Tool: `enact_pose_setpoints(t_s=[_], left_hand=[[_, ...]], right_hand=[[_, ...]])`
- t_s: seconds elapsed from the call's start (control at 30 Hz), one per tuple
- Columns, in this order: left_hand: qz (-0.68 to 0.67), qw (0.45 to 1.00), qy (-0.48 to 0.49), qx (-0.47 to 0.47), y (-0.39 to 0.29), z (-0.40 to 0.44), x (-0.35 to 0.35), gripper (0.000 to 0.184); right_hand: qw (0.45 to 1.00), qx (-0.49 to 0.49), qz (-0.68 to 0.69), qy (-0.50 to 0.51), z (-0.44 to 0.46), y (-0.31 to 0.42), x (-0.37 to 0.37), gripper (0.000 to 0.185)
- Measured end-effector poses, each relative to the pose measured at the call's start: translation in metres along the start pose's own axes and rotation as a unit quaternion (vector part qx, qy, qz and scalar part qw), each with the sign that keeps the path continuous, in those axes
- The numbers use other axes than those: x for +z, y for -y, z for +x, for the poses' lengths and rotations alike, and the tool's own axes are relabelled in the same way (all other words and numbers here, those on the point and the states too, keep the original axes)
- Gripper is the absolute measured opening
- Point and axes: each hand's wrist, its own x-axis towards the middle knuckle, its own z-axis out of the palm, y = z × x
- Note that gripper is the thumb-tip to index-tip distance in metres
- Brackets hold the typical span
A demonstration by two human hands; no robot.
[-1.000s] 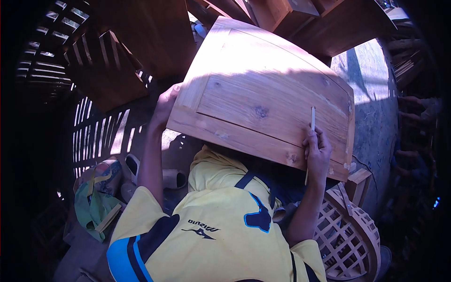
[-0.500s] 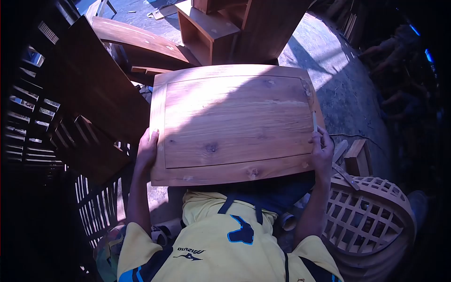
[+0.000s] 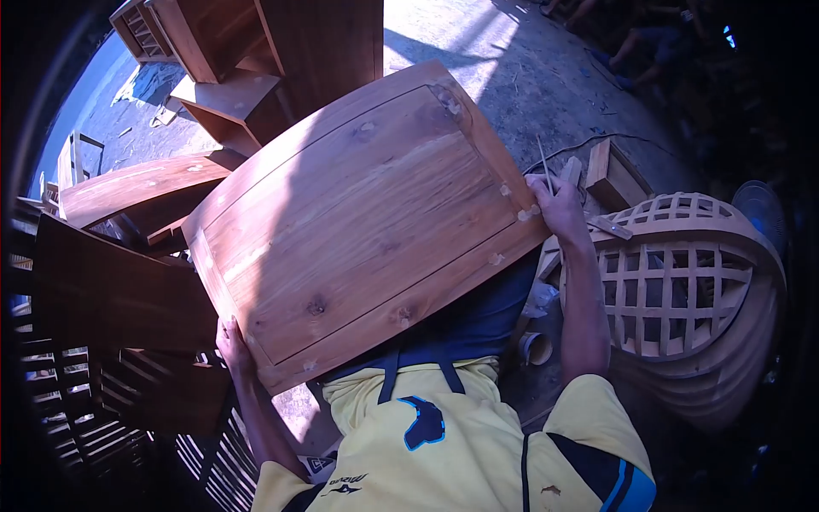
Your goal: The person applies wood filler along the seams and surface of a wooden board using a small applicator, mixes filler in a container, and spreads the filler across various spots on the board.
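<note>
So closest to the camera there's a yellow shirt (image 3: 465,444) with dark and blue patches, then dark blue trousers (image 3: 486,311) just past it. Right over the lap is the wooden panel (image 3: 367,222), tilted so its right end sits further away than its left. Can't tell if it actually rests on the legs. It's got a frame line running round the inside, a few dark knots, some pale patches along the edges, and brighter light on the left end than on the rest

Left hand (image 3: 232,341) is clamped on the near left edge, thumb on top. Right hand (image 3: 556,205) is up at the right end, touching the edge there, and it's also pinching a thin stick (image 3: 543,160) that pokes up past the fingers

Off to the right, near the right forearm, there's a round wooden lattice piece (image 3: 674,294), with a small wooden box (image 3: 616,177) just beyond it. On the left, dark boards (image 3: 119,282) lean about, and past those a curved board (image 3: 141,185) lies near the panel's far left corner. Further out it's open-fronted wooden boxes (image 3: 230,98) on a sunlit concrete floor (image 3: 512,85), plus somebody's legs (image 3: 640,51) way back in the dark, top right
</note>
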Motion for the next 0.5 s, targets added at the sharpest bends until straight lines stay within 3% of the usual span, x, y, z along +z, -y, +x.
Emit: enact_pose_setpoints(t_s=[0.07,0.13,0.2,0.23,0.33,0.4,0.43,0.47,0.5], left_hand=[[-0.017,0.999,-0.017,-0.024,-0.021,-0.010,0.012,0.046],[-0.001,0.999,0.010,-0.041,-0.025,-0.020,0.010,0.061],[-0.027,0.999,0.024,-0.036,-0.020,-0.028,0.014,0.065],[-0.036,0.998,0.038,-0.035,-0.018,-0.030,0.013,0.066],[0.024,0.998,0.040,-0.029,-0.002,-0.026,-0.002,0.056],[0.074,0.997,0.021,-0.020,-0.012,-0.021,-0.008,0.055],[0.107,0.994,0.006,-0.014,-0.022,-0.017,-0.006,0.054],[0.142,0.990,-0.011,-0.005,-0.034,-0.014,-0.005,0.053],[0.175,0.984,-0.039,0.012,-0.047,-0.009,0.000,0.052]], right_hand=[[0.999,0.008,0.003,-0.040,-0.029,0.013,-0.013,0.040],[0.996,0.023,-0.001,-0.087,-0.064,0.008,-0.032,0.040],[0.990,0.072,0.075,-0.097,-0.095,-0.004,-0.051,0.044],[0.994,0.074,0.049,-0.060,-0.106,-0.023,-0.062,0.047],[0.973,0.189,0.126,-0.041,-0.141,-0.039,-0.075,0.048],[0.969,0.199,0.090,-0.116,-0.160,-0.074,-0.090,0.048],[0.967,0.194,-0.037,-0.161,-0.170,-0.081,-0.096,0.046],[0.962,0.173,-0.079,-0.194,-0.185,-0.115,-0.103,0.044],[0.950,0.224,-0.099,-0.194,-0.202,-0.149,-0.106,0.044]])
